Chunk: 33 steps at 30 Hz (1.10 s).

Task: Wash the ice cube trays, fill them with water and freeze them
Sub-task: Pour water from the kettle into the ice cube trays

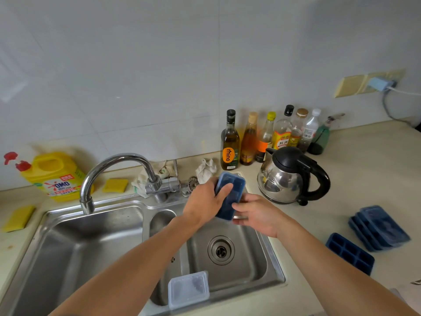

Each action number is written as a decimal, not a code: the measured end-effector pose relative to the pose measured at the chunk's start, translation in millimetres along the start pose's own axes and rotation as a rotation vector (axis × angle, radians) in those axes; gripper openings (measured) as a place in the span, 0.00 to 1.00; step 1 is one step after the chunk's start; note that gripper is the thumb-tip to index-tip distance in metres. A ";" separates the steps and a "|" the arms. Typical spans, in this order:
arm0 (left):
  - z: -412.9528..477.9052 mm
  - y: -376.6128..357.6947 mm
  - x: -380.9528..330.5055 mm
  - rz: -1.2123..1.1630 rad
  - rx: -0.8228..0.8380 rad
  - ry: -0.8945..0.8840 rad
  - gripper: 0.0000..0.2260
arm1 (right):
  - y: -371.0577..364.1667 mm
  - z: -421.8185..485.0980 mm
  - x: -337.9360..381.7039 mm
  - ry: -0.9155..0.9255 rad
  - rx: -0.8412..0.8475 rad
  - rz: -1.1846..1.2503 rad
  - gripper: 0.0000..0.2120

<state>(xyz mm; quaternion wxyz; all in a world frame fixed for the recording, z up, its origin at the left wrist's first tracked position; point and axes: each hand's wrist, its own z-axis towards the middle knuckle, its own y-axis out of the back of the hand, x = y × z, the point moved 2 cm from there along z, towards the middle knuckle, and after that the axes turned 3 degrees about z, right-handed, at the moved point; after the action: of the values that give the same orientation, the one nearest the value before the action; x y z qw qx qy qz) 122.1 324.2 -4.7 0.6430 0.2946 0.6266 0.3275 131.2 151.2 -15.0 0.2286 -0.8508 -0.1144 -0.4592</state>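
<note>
1. Lower left of the frame: a yellow sponge (18, 217) lies flat on the counter (364, 169), just left of the sink (68, 238).
2. Above it, by the wall, stands a yellow jug (54, 176) with a red cap. A second sponge (115, 185) lies just to its right.
3. The faucet (118, 165) rises behind the sink and arcs left, with its spout over the left basin.
4. Bottom centre: a clear lid (188, 289) sits tilted at the near rim of the right basin.
5. The left hand (205, 201), in mid-frame, grasps the tray (230, 195). Its fingers wrap the left edge and the thumb lies across the top face.
6. The tray is dark blue and is held in the air above the far side of the right basin. It is tilted, with one short end towards the wall and the other towards the person.
7. The right hand (257, 213) holds the tray's near right corner, thumb on top and fingers curled beneath.
8. A crumpled white cloth (206, 169) lies behind the hands.
9. A row of bottles (264, 137) stands along the wall right of centre, with a steel kettle (289, 176) in front of it.
10. Lower right: a loose tray (349, 253) lies open side up on the counter. A stack (378, 226) of blue trays lies just beyond it, near the right edge.
</note>
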 end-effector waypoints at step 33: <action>13.7 -81.3 3.6 -0.675 0.314 0.560 0.21 | 40.1 -8.3 -24.1 -0.139 -0.329 -0.206 0.14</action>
<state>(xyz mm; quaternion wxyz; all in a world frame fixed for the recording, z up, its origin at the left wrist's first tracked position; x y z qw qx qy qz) 139.9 277.8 -70.5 0.4672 0.0683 0.8789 0.0682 128.1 112.6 -42.6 0.0298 -0.8900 -0.1398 -0.4329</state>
